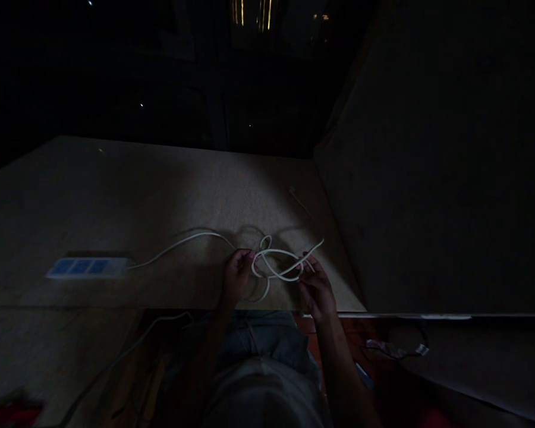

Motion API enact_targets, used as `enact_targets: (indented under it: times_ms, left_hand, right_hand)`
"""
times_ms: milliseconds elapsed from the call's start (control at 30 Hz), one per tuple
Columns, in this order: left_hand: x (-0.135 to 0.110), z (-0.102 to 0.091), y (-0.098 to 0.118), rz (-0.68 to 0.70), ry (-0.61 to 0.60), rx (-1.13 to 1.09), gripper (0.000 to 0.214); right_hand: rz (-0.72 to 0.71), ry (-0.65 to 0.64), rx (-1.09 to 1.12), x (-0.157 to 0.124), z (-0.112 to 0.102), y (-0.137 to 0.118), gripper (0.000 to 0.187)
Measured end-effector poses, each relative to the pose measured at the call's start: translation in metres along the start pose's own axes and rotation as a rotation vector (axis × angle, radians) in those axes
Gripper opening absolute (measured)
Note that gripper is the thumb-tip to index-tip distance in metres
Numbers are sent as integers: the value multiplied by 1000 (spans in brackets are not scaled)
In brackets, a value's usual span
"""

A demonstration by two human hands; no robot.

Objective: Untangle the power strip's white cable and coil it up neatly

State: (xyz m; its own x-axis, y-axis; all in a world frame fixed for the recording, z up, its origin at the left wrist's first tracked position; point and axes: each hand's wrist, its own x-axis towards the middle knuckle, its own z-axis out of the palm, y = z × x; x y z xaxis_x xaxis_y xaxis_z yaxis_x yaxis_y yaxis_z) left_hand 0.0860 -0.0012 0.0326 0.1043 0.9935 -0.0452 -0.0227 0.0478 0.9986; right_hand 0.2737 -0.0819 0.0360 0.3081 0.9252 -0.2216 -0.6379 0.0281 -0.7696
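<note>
A white cable (274, 261) lies in loose loops on a dim wooden table (160, 196), near its front edge. My left hand (238, 276) is closed on the cable at the left side of the loops. My right hand (314, 288) pinches the cable at the right side, with a free end sticking up and to the right past its fingers. From my left hand the cable runs left across the table to a white power strip (87, 267) with blue sockets.
A tall dark panel (428, 208) stands along the table's right side. A small white piece (294, 195) lies further back on the table. Below the front edge are my lap, another trailing cable (116, 356) and small items on a reddish floor (396, 349). The room is very dark.
</note>
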Motion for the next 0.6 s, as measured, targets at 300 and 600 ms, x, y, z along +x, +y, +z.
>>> enact_targets:
  times_ms: [300,600]
  left_hand:
    - [-26,11,12,491,128,565,11]
    - [-39,18,42,712,-36,633,20]
  right_hand:
    - [-108,114,38,-7,8,3,49]
    - [-258,114,-166,-12,20,7,32]
